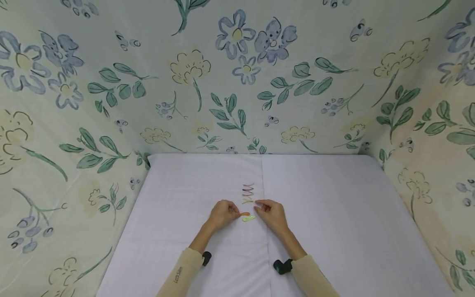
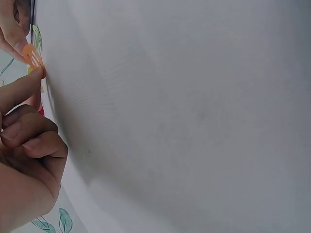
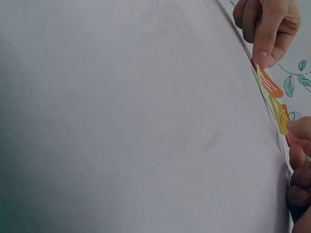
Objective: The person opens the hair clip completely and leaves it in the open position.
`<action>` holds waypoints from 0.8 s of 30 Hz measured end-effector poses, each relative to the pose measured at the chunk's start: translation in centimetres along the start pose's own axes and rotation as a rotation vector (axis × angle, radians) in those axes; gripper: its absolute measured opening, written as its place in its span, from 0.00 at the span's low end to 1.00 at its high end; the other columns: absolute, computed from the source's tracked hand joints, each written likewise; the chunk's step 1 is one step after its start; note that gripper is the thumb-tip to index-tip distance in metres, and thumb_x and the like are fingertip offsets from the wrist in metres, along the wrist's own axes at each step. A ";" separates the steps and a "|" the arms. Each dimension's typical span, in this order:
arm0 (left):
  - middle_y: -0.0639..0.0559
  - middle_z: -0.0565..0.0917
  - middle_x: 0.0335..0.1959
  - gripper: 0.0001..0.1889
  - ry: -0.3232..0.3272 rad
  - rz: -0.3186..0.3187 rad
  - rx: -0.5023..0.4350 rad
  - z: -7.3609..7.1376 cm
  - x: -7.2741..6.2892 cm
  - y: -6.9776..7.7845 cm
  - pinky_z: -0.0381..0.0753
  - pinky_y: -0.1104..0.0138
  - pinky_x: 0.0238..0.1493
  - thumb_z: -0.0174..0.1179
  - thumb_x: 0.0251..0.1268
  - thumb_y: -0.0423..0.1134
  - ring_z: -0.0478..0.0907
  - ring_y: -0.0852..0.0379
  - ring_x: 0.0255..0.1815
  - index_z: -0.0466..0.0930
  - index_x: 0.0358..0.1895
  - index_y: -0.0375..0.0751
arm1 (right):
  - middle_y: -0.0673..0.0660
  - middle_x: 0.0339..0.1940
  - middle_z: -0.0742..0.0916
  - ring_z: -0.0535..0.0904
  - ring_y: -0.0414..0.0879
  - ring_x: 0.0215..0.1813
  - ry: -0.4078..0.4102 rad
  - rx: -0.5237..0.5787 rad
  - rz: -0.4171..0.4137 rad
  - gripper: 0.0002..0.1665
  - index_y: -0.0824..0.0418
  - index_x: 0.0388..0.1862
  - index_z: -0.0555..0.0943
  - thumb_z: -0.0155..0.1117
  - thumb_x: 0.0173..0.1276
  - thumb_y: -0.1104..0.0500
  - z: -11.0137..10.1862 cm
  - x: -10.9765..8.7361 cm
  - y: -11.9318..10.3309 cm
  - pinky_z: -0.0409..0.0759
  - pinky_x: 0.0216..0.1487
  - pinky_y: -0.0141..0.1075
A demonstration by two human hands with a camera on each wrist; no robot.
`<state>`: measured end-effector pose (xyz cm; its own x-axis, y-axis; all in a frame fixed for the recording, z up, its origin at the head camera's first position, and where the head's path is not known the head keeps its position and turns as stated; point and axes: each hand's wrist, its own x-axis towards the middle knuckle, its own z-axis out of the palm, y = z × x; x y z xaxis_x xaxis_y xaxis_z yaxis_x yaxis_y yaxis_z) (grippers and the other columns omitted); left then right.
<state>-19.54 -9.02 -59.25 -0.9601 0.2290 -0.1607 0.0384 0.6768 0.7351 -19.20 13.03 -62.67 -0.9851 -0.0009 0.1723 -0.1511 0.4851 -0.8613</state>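
My left hand [image 1: 224,215] pinches one end of an orange snap hair clip [image 2: 34,57] between thumb and index finger; its other fingers are curled in. A lime green hair clip [image 1: 248,219] lies just in front of the orange one, on the near side. Across from it, my right hand [image 1: 273,214] has thumb and index fingertip a little apart, close to the right end of a yellow hair clip [image 1: 247,201]. In the right wrist view the right thumb overlaps that yellow clip's end. Beyond it, several pinkish and dark clips [image 1: 248,190] form a column.
A white cloth covers the table [image 1: 334,206], with a fold line running front to back right of the clips. Floral-patterned fabric [image 1: 230,115] hangs behind and on both sides. Dark wrist cameras [image 1: 283,266] sit at both sleeve cuffs.
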 end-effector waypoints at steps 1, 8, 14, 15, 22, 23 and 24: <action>0.55 0.80 0.21 0.07 -0.006 0.000 -0.007 0.0 0.0 0.0 0.69 0.69 0.26 0.73 0.63 0.38 0.71 0.61 0.23 0.87 0.28 0.43 | 0.51 0.22 0.83 0.70 0.35 0.22 -0.005 0.003 -0.003 0.10 0.59 0.41 0.92 0.79 0.60 0.63 0.0 0.0 0.0 0.68 0.25 0.27; 0.57 0.78 0.18 0.06 -0.027 0.010 -0.026 0.2 0.1 0.1 0.67 0.71 0.23 0.71 0.64 0.37 0.70 0.63 0.20 0.87 0.29 0.43 | 0.48 0.21 0.80 0.69 0.36 0.23 -0.061 -0.035 -0.022 0.07 0.55 0.39 0.93 0.79 0.61 0.61 0.0 -0.3 -0.1 0.68 0.26 0.28; 0.58 0.75 0.16 0.05 -0.022 0.039 -0.026 0.4 0.2 0.1 0.64 0.71 0.21 0.71 0.64 0.37 0.67 0.64 0.18 0.88 0.29 0.43 | 0.44 0.20 0.78 0.68 0.34 0.24 -0.134 -0.118 -0.078 0.04 0.51 0.37 0.93 0.78 0.63 0.57 -0.3 -0.5 -0.4 0.66 0.26 0.28; 0.58 0.74 0.17 0.05 -0.022 0.043 -0.027 0.4 0.2 0.1 0.64 0.72 0.21 0.71 0.64 0.37 0.67 0.64 0.18 0.88 0.29 0.43 | 0.43 0.20 0.78 0.68 0.34 0.24 -0.145 -0.129 -0.094 0.04 0.51 0.37 0.93 0.78 0.64 0.57 -0.3 -0.5 -0.5 0.66 0.27 0.28; 0.57 0.76 0.17 0.05 -0.022 0.051 -0.022 0.3 0.2 0.3 0.66 0.71 0.22 0.71 0.64 0.36 0.68 0.63 0.19 0.88 0.30 0.43 | 0.41 0.21 0.78 0.68 0.33 0.24 -0.190 -0.142 -0.132 0.03 0.51 0.37 0.93 0.76 0.66 0.55 -0.7 -0.7 -0.8 0.66 0.27 0.27; 0.57 0.76 0.18 0.05 -0.020 0.053 -0.019 0.3 0.2 0.4 0.66 0.72 0.22 0.71 0.64 0.36 0.68 0.63 0.19 0.88 0.30 0.42 | 0.41 0.21 0.78 0.68 0.32 0.24 -0.193 -0.138 -0.138 0.03 0.52 0.36 0.94 0.77 0.65 0.56 -0.7 -0.7 -0.8 0.66 0.27 0.27; 0.57 0.76 0.18 0.05 -0.019 0.055 -0.018 0.3 0.2 0.4 0.66 0.72 0.22 0.71 0.64 0.36 0.68 0.64 0.19 0.88 0.30 0.42 | 0.41 0.20 0.78 0.68 0.32 0.24 -0.196 -0.135 -0.143 0.03 0.52 0.36 0.94 0.77 0.65 0.56 -0.7 -0.7 -0.7 0.66 0.27 0.27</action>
<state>-19.65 -8.47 -59.24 -0.9511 0.2793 -0.1319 0.0861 0.6500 0.7550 -18.32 13.32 -61.79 -0.9537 -0.2408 0.1804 -0.2904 0.5796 -0.7614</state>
